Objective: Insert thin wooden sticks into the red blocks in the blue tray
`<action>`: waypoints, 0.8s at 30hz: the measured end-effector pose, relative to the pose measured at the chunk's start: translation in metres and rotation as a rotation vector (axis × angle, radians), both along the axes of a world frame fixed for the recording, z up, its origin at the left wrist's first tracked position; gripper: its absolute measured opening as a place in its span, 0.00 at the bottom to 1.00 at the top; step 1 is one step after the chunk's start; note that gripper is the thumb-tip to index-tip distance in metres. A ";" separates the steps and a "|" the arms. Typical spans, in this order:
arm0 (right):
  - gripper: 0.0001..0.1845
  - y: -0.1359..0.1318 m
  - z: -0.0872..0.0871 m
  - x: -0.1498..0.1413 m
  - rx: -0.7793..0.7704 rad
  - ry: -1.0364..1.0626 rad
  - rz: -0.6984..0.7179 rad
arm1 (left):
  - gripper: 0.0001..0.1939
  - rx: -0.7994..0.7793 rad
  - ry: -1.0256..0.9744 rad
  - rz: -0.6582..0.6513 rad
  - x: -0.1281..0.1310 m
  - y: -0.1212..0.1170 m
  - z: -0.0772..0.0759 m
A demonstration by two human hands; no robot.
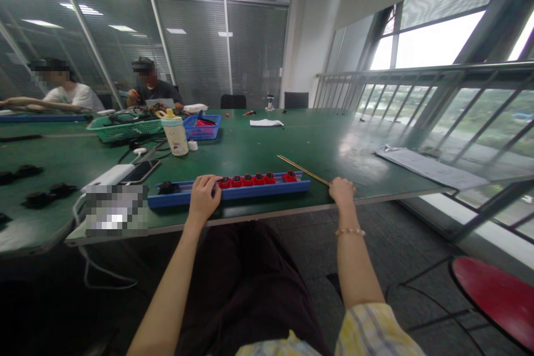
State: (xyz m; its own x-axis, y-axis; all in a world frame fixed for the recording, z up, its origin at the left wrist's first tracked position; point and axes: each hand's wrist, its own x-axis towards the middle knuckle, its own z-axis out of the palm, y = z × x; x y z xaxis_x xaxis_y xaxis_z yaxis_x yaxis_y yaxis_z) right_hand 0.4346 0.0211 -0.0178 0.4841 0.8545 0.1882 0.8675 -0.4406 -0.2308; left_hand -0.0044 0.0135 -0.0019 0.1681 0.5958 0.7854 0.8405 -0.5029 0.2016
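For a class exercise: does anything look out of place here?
Perhaps one red block: it sits near the right end of the blue tray, a gap separating it from the other five, grouped closely.

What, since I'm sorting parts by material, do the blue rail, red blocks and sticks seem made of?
Blue rail: probably satin plastic, by its even colour; painted metal possible. Red blocks: likely plastic too, evenly bright; finish unclear. Sticks: tan-gold, perhaps bamboo or brass; too thin to tell, finish included.

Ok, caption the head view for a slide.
Left hand at a long blue tray of small red blocks, right hand holding thin golden sticks.
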 end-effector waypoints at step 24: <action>0.21 0.005 0.000 -0.011 0.016 -0.032 -0.143 | 0.14 0.009 0.002 0.013 0.000 0.002 -0.002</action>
State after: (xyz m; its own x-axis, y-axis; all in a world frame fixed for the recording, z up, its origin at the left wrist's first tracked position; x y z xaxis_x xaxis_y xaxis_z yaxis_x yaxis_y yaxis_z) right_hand 0.4237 0.0261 -0.0182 0.5942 0.7740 0.2185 0.8031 -0.5566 -0.2125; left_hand -0.0049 0.0151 -0.0036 0.1618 0.5909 0.7904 0.8471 -0.4940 0.1959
